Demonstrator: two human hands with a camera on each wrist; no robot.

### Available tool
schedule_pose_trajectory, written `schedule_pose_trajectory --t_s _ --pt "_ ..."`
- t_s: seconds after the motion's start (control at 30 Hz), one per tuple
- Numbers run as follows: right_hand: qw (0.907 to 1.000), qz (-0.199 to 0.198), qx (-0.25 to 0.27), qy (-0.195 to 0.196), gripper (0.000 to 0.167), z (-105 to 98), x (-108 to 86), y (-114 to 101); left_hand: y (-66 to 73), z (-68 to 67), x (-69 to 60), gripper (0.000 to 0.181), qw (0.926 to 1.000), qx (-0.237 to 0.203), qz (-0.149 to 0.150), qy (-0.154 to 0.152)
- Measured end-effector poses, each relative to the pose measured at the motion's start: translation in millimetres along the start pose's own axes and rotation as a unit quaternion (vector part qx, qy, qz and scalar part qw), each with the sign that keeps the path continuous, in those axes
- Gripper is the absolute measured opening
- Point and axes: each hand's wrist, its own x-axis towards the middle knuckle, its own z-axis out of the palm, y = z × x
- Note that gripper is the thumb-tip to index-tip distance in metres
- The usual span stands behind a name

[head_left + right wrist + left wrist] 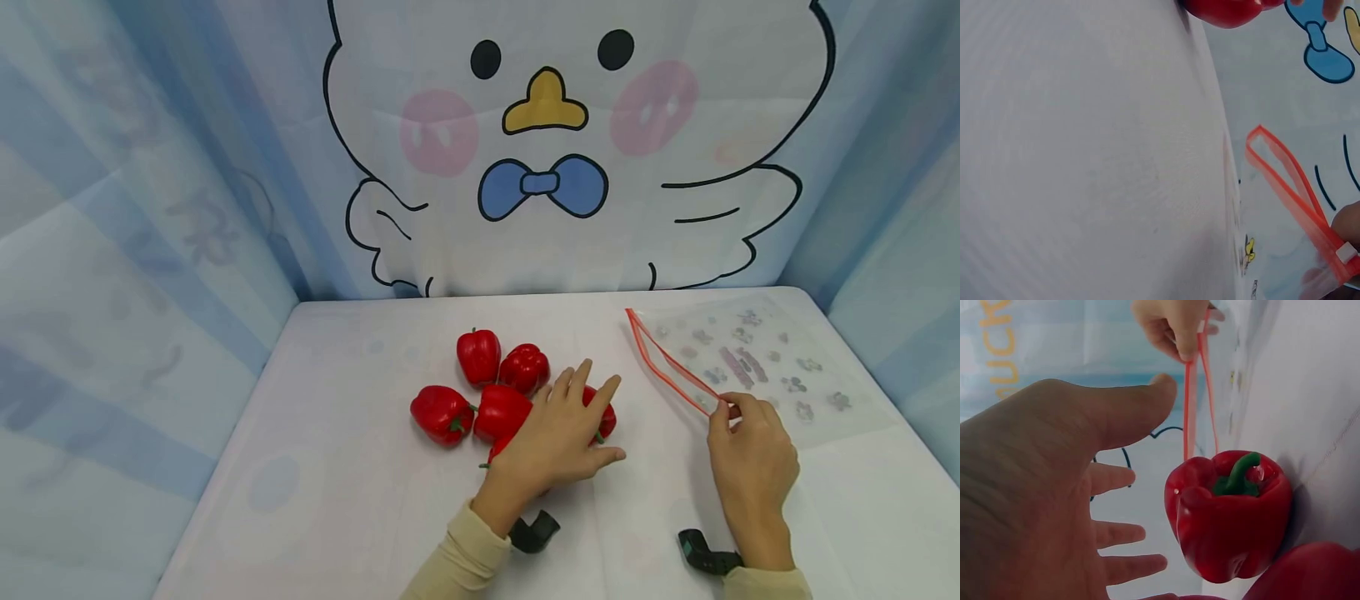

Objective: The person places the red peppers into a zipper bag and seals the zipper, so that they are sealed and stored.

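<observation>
Several red bell peppers (pixel 441 414) with green stems lie clustered on the table. Above the right part of this cluster, my left hand (pixel 555 442) has its fingers spread and partly hides the peppers below. In the left wrist view, one bell pepper (pixel 1229 519) stands just beyond the fingers, with a gap between. At the right, my right hand (pixel 753 458) pinches the near corner of a clear printed zip bag (pixel 765 358). The bag's orange-red zip edge (pixel 1291 194) gapes into a narrow opening. A small white slider (pixel 1346 252) sits beside the right fingers.
The white table (pixel 330 517) ends at a back edge against a curtain (pixel 540 250) with a cartoon face. Blue and white curtains (pixel 112 333) also hang at both sides. A black wrist mount (pixel 534 532) is at the left wrist, another (pixel 707 553) at the right.
</observation>
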Motion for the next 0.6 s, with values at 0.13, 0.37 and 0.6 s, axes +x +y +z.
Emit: schedule_pose_trajectory --t_s 0.13,0.37,0.6 --pt "1.0 0.004 -0.003 -0.005 0.017 0.5 -1.1 -0.4 -4.5 2.0 -1.4 0.089 0.9998 -0.007 -0.002 -0.016" --pt "1.0 0.005 0.0 -0.007 0.016 2.0 -2.5 0.1 -8.0 5.7 -0.2 0.09 0.9984 -0.032 -0.009 -0.045" --pt "1.0 -0.002 0.002 -0.003 0.016 2.1 -1.1 0.7 -10.5 10.1 2.5 0.089 0.9981 -0.036 -0.014 -0.049"
